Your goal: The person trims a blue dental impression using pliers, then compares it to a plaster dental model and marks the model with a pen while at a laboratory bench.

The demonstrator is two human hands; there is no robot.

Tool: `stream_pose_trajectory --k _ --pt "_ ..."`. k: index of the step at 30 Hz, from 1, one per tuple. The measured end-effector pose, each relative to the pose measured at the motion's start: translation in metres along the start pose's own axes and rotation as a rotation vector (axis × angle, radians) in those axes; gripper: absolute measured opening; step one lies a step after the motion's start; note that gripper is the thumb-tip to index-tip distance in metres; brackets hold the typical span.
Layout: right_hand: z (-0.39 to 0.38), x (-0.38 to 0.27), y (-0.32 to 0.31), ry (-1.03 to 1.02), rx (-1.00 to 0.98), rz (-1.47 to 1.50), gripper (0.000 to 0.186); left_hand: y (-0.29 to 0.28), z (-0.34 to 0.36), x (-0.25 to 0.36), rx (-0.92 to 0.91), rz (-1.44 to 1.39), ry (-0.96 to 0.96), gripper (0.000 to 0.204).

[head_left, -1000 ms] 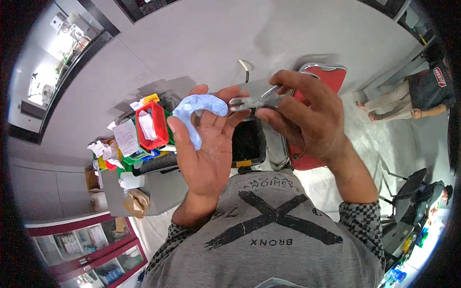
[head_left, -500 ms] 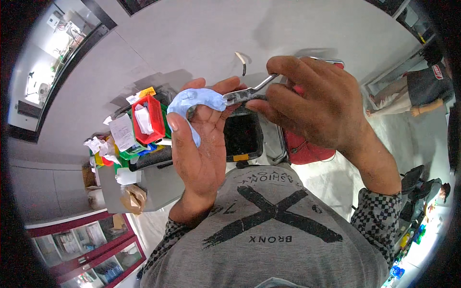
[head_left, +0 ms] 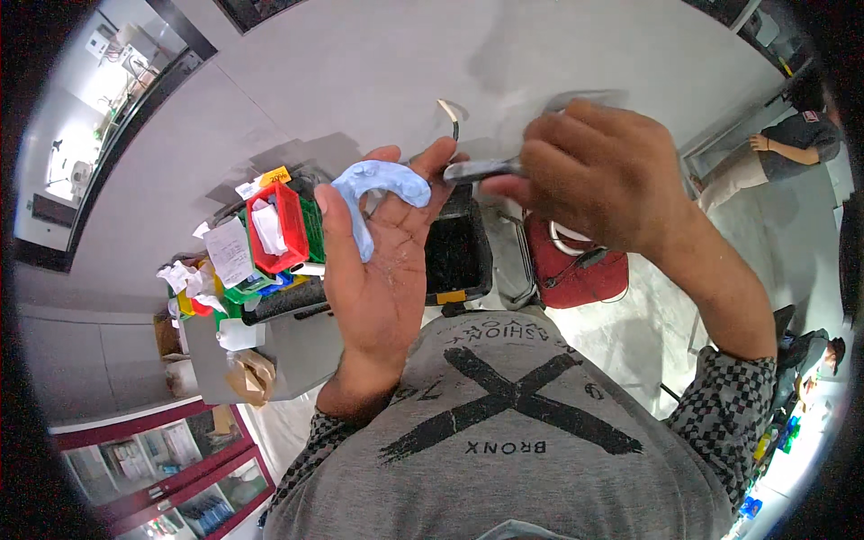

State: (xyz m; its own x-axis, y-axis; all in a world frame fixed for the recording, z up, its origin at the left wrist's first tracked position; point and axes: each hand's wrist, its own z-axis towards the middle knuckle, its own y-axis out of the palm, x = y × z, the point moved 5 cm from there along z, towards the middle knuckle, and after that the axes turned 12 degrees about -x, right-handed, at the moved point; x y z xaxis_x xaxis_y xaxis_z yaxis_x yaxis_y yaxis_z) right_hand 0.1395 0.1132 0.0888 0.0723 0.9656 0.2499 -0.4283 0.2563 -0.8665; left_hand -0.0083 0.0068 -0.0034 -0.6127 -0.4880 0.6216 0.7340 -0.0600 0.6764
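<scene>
My left hand [head_left: 378,279] cradles a pale blue, horseshoe-shaped moulded piece [head_left: 409,186] palm up, with the thumb against its left side and the other fingers behind it. My right hand [head_left: 589,171] is closed round a metal tool [head_left: 477,171], whose working end is slightly blurred and sits just right of the blue piece, apparently clear of it. The tool's handle is largely hidden by my fingers.
Stacked red [head_left: 297,225] and coloured bins with papers [head_left: 229,252] stand left of a black bin [head_left: 459,261]. A red chair [head_left: 580,283] is behind my right hand. One person [head_left: 792,153] stands at right, another person [head_left: 823,355] is lower right. A paper bag [head_left: 250,376] lies lower left.
Half a second ago the tool's tip met the blue piece's end; now it has moved up and right, away from it. My right forearm has shifted right; my left hand has risen slightly.
</scene>
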Motion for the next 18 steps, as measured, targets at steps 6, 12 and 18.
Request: stream_pose_trajectory --k 6,12,18 --pt "-0.009 -0.004 -0.009 0.24 0.058 0.19 0.033 0.001 0.004 0.002 -0.075 -0.131 0.042 0.069" --pt "-0.006 -0.009 -0.01 0.212 0.095 0.191 0.033 0.005 0.011 0.002 -0.141 -0.059 0.031 0.07" --pt "-0.005 -0.008 -0.01 0.276 0.088 0.247 0.032 0.005 0.007 0.004 -0.09 0.175 0.041 0.074"
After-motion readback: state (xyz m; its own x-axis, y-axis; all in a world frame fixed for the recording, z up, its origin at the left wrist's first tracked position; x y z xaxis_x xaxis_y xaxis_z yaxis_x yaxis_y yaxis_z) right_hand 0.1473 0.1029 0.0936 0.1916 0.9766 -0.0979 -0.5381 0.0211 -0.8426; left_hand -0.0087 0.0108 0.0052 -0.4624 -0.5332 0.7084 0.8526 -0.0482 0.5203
